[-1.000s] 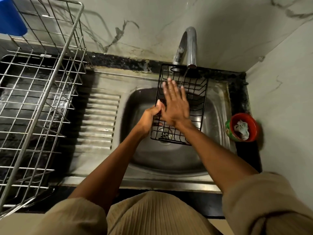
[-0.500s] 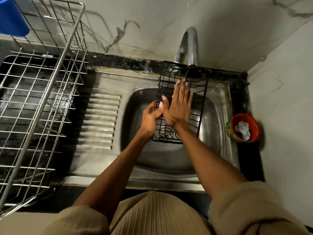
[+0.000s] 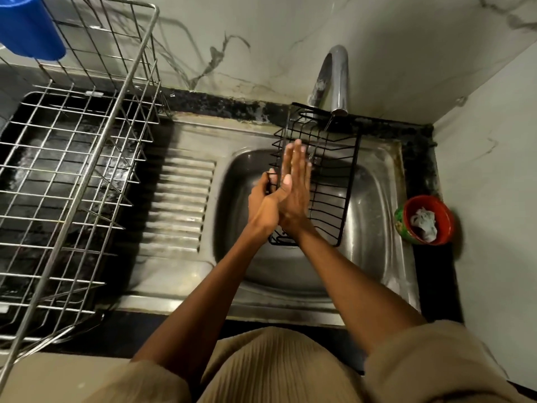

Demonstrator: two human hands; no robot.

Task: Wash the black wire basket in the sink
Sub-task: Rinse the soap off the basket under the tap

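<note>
Standing over one steel sink (image 3: 374,199), the person works with two hands on one black wire basket (image 3: 334,181), which is held tilted above the bowl with its far edge just under the single tap (image 3: 334,80). The left hand (image 3: 263,205) grips the basket's left rim with curled fingers; the right hand (image 3: 295,184) lies flat, fingers straight and together, against the wires by that same rim. One large metal dish rack (image 3: 75,158) crowds the left counter, one blue cup (image 3: 26,24) at its far corner, and one red bowl (image 3: 425,219) sits by the right wall, so open room is mostly the ribbed drainboard (image 3: 180,199) and the bowl's near half. Compared with half a second ago, the right hand has slid left to the rim, closer against the left hand.
</note>
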